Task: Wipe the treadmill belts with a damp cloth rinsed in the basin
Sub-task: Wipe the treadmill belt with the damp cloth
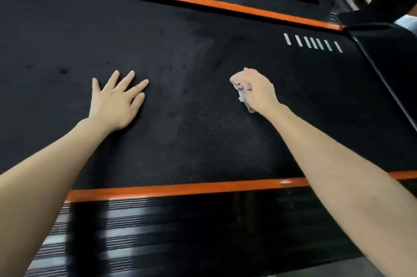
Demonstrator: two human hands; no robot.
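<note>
Here, L to R: the left hand lies flat, palm down w/ fingers spread wide, on the black textured treadmill belt, holding nothing. Just beyond it the belt shows a few small dark spots. Mid-belt, between the hands, a faint paler streak runs across the surface. The right hand is closed in a fist around a crumpled pale pinkish-white cloth, w/ bits of it poking out at the fingers & under the wrist; the cloth is pressed onto the belt. Hands are well apart. Further R, a row of short white dashes is printed on the belt. An orange side strip edges the belt near the person, w/ a black ribbed side rail below it; a matching orange strip runs along the far edge.
</note>
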